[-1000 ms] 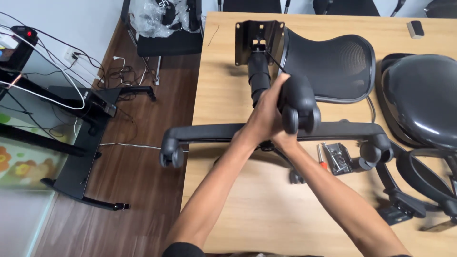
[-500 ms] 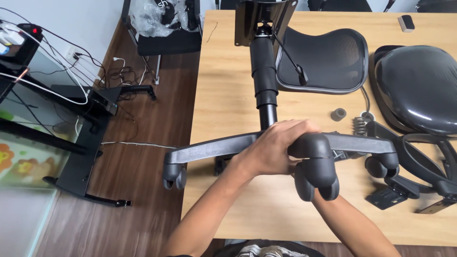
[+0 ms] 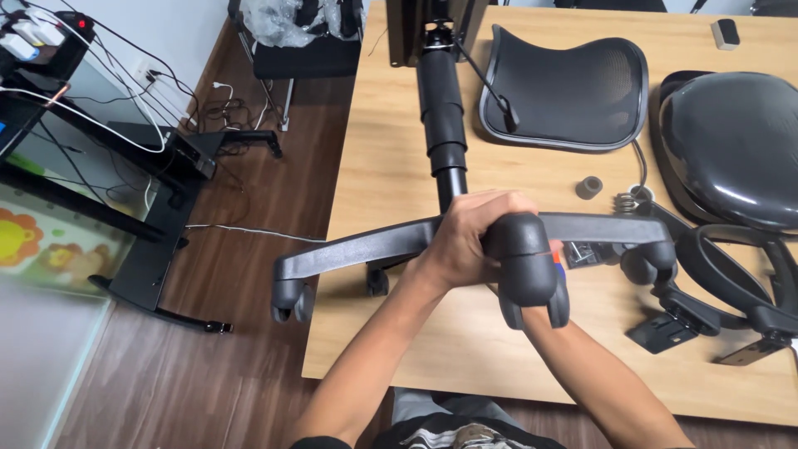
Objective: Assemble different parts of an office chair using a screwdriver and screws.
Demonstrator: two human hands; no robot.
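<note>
Bright, even indoor light; soft shadows on the counter point(image 3: 391, 175); faint sheen on the seat cushion point(image 3: 731, 150); sharp throughout; edges bowed.

Dark wood floor point(image 3: 249, 191), light wooden table point(image 3: 382, 166), black desk frame point(image 3: 158, 249).

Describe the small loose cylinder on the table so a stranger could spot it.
On the wooden table, look between the mesh backrest and the metal spring. The small cylinder stands there alone: dark, stubby, with a hole through its top.
</note>
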